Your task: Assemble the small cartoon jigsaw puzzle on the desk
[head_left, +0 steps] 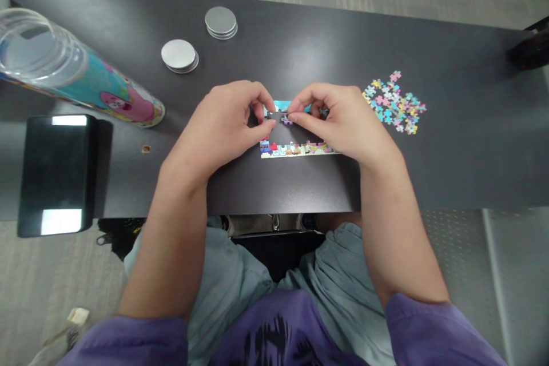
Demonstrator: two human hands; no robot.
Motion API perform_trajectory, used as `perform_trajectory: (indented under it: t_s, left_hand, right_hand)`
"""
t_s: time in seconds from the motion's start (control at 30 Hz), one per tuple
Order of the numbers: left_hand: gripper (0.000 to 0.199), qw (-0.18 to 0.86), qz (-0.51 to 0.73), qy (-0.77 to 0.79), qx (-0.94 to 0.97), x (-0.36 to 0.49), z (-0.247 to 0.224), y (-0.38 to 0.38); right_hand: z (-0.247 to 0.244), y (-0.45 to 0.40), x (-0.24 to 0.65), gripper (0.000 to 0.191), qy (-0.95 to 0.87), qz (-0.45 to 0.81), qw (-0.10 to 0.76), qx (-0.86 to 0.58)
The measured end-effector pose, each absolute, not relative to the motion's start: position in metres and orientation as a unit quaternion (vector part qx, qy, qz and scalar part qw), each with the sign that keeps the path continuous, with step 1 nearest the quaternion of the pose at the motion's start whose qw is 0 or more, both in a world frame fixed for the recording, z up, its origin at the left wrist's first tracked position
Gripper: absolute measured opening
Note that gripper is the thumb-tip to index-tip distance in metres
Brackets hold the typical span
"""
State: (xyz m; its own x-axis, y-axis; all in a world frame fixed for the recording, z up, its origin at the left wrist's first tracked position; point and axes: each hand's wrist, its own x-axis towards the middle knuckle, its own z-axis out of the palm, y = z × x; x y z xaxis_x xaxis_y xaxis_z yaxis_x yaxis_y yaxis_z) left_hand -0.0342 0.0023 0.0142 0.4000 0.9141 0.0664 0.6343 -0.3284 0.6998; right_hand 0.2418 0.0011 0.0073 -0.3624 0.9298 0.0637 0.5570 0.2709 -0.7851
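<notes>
"While the two hands are so close together, can you tell what they are doing?"

"I think they are fitting one small bit of a puzzle [295, 150]. The right hand [343, 117] has a purple piece [287, 120] pinched between its thumb and first finger."

"And the left hand [231, 120]?"

"Its thumb and first finger are apart, with a gap between the tips, and I see nothing in its grasp. It is at the left end of the puzzle, but I can't tell if it presses on it."

"Where is the purple piece, then?"

"At the top left part of the hole in the middle of the puzzle, close to the blue top row. I can't tell if it touches the pieces next to it."

"So which part of the work is this?"

"It looks like the filling-in part. The bottom row is joined up, there is blue along the top (the right hand hides some of it), and the dark table [278, 194] shows through the middle."

"What does the next move need?"

"Small, gentle turns, I'd say, so the knobs meet the right holes, and then a soft push down. The left fingers could keep the side from sliding."

"Are there more pieces?"

"Yes, lots! A pile of loose pieces [397, 104] lies on the table, just past the right hand"
</notes>
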Motion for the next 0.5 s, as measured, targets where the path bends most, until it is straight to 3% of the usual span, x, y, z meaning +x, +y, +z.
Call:
perform_trajectory:
  t_s: [0.2, 0.5]
  left_hand:
    - [0.016, 0.267, 0.193, 0.489, 0.808, -0.024, 0.011, 0.002]
    - [0.015, 0.238, 0.16, 0.516, 0.807, -0.016, 0.014, 0.002]
  right_hand:
    - [0.005, 0.005, 0.244, 0.007, -0.795, 0.241, 0.307, -0.464]
    - [0.002, 0.004, 0.25, 0.017, -0.811, 0.205, 0.253, -0.485]
